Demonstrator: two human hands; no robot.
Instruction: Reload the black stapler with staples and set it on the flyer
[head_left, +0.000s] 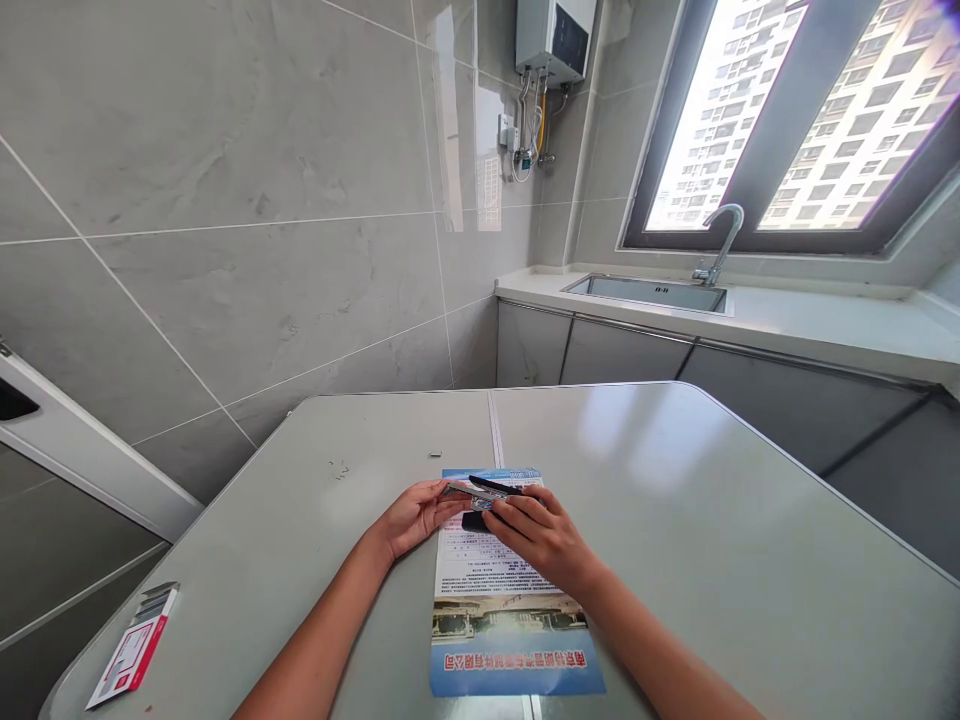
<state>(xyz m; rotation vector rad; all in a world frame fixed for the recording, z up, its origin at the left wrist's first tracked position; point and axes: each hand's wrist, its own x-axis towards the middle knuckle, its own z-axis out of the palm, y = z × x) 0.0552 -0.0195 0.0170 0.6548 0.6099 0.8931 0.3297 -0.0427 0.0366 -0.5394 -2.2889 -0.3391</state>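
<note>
A black and silver stapler [491, 486] is opened up above a printed sheet [517, 655], its black top cover apart from the metal channel and the black base below. My right hand [541, 535] grips the stapler at its right end, fingers bent over it. At the left end, my left hand [418, 515] has its thumb and fingers closed on the front of the metal channel. Whether any staples sit in the channel cannot be made out. The sheet lies flat under both hands, blue at its top and bottom edges, with a picture band and red lettering.
A short staple strip [435, 455] lies beyond the sheet, with several loose staples [339, 468] to its left. A red and white package [135, 645] rests near the left edge of the pale table [697, 560]. Behind are a counter [810, 320] and a sink [649, 292].
</note>
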